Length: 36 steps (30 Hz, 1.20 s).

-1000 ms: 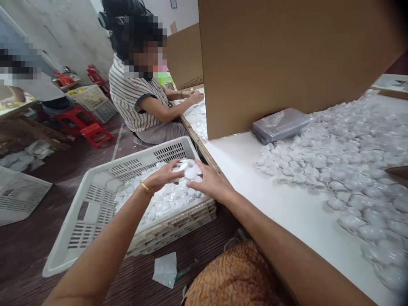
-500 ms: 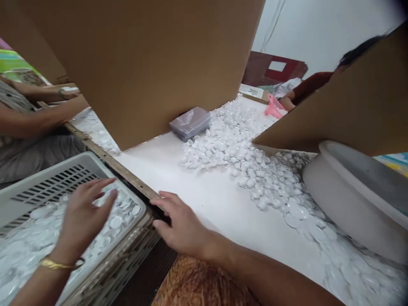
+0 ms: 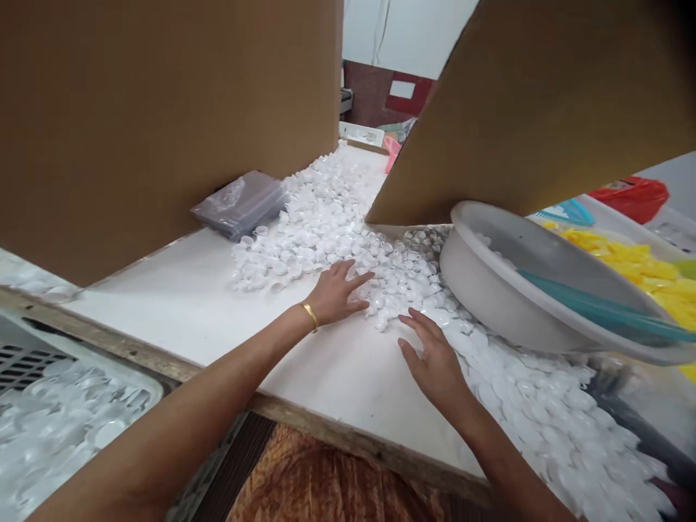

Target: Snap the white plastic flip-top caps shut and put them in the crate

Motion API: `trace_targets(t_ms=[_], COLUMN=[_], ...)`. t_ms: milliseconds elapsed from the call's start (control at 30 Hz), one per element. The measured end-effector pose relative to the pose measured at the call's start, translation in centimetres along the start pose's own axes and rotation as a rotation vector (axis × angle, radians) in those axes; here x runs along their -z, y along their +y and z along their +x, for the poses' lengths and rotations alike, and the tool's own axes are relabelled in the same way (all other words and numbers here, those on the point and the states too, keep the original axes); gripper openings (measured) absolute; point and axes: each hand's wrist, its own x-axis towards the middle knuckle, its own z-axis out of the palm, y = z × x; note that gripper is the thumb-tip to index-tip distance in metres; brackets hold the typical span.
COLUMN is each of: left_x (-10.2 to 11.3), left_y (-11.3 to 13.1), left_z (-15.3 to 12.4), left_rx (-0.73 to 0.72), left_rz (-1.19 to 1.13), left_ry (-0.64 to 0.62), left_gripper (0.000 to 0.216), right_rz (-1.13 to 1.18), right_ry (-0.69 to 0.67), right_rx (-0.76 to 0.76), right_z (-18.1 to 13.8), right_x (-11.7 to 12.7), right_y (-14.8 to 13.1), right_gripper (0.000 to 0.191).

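Observation:
A heap of small, rounded white plastic pieces (image 3: 320,232) spreads across the white tabletop (image 3: 217,312). With fingers spread, my left hand (image 3: 338,296) reaches over the heap's near edge, a gold bracelet on its wrist. My right hand (image 3: 433,359) is beside more pieces to its right, its thumb and fingers apart. Neither hand grips anything that I can see. At lower left, a pale slatted crate (image 3: 155,391) holds many similar white pieces, partly hidden by my left forearm.
Large cardboard panels (image 3: 163,109) stand on the table at left and right. A clear-wrapped pack (image 3: 242,203) leans near the left one. At right, a tilted grey basin (image 3: 483,290) holds something teal. Beyond it lie yellow pieces (image 3: 625,257) and a red bag (image 3: 634,199).
My left hand has moved from over the crate to the heap on the table. My right hand has left the table edge and moved right. The view has turned right.

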Motion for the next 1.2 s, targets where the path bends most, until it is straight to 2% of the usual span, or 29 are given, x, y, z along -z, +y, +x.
trace_targets(t_ms=[67, 133, 300, 367, 467, 533, 600, 700, 800, 967, 1067, 1200], left_x=[-1.5, -2.4, -2.0, -1.6, -1.1, -0.7, -0.2, 0.2, -0.1, -0.8, -0.7, -0.4], left_y=[1.2, 2.1, 2.4, 2.0, 1.2, 0.9, 1.2, 2.3, 3.5, 4.0, 4.0, 5.0], left_z=[1.7, 2.1, -0.5, -2.0, -4.1, -5.4, -6.8, -8.5, -9.1, -8.0, -7.9, -9.2], left_rx=[-0.045, -0.062, -0.063, -0.008, 0.148, 0.254, 0.295, 0.227, 0.135, 0.033, 0.052, 0.168], left_rz=[0.022, 0.056, -0.003, -0.067, -0.140, -0.146, -0.118, -0.032, 0.096, 0.215, 0.110, -0.168], left_ry=[-0.021, -0.024, -0.041, -0.045, 0.003, 0.073, 0.132, 0.125, 0.071, -0.027, -0.015, -0.025], left_gripper=[0.054, 0.046, 0.040, 0.040, 0.043, 0.042, 0.038, 0.035, 0.039, 0.021, 0.018, 0.027], right_rz=[-0.027, -0.045, -0.046, -0.027, -0.042, -0.131, -0.245, -0.298, -0.140, 0.251, 0.280, 0.175], right_ry=[0.015, 0.027, 0.021, -0.035, -0.122, -0.147, -0.159, -0.171, -0.209, -0.471, -0.542, -0.517], right_rx=[-0.018, -0.025, -0.010, 0.045, 0.206, 0.285, 0.313, 0.288, 0.181, -0.063, -0.053, 0.045], right_z=[-0.4, -0.8, -1.9, -1.7, -0.4, 0.7, 1.6, 2.2, 2.0, 1.0, 0.5, 0.3], right_x=[0.7, 1.4, 2.4, 2.0, 0.7, -0.5, -1.5, -2.3, -1.9, -0.8, -1.1, -1.6], right_y=[1.1, 2.2, 3.8, 3.3, 1.7, 0.7, 0.2, 0.2, 0.3, -0.5, -1.1, -1.4], right_gripper=[0.037, 0.038, 0.036, 0.035, 0.035, 0.037, 0.032, 0.017, 0.011, 0.014, 0.007, 0.009])
